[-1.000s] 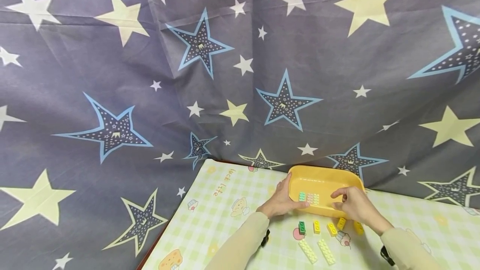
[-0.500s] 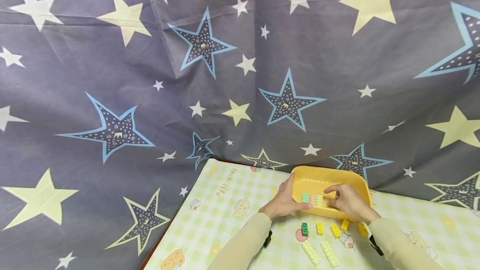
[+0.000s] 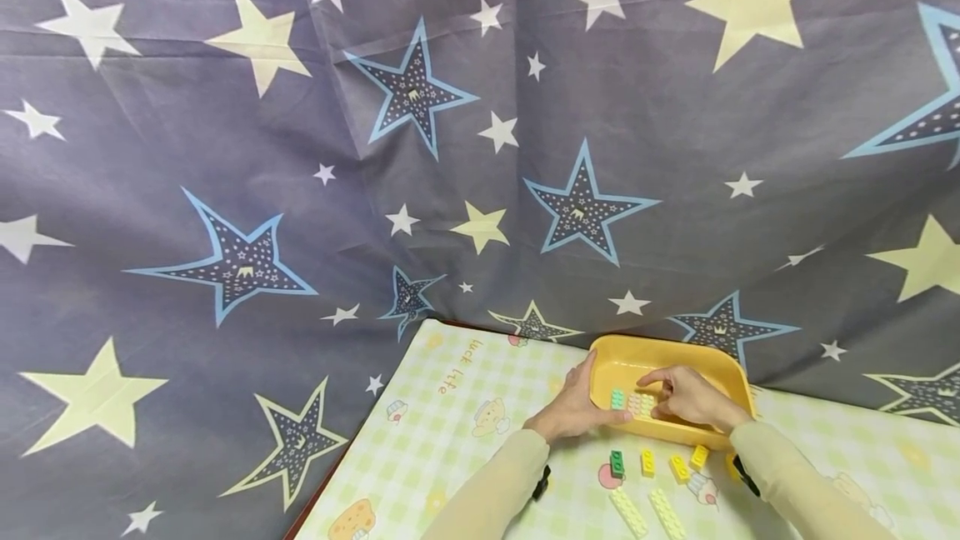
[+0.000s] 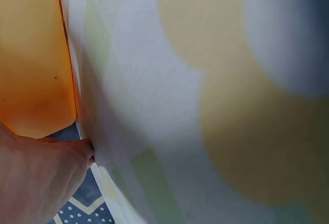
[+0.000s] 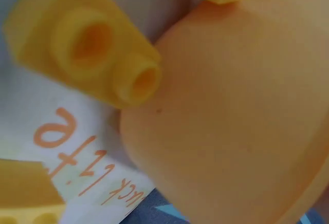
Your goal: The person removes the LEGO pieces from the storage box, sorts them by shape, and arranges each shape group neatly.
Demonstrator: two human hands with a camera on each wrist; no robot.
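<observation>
A yellow plastic basin [image 3: 678, 433] stands at the back of the table. My left hand [image 3: 577, 402] grips its left end, thumb along the front rim; the left wrist view shows this hand [image 4: 41, 178] at the basin's end [image 4: 36, 70]. Inside lie small studded bricks in a row: mint green [image 3: 617, 399], pink [image 3: 633, 403] and pale yellow [image 3: 647, 405]. My right hand [image 3: 693, 397] reaches into the basin, thumb tip right at the pale yellow brick, index finger stretched above the row with a gap between them. Its remaining fingers are partly hidden.
Before the basin lie a dark green brick [image 3: 617, 463] and several yellow bricks [image 3: 647, 462]. Two long pale yellow bricks [image 3: 628, 513] lie nearer. A yellow brick [image 5: 87, 44] shows close by the basin in the right wrist view. A starry curtain [image 3: 480, 148] hangs behind the table.
My right hand has moved left inside the basin, from bare floor to the pale yellow brick. The left hand keeps its hold. The whole head view has shifted slightly.
</observation>
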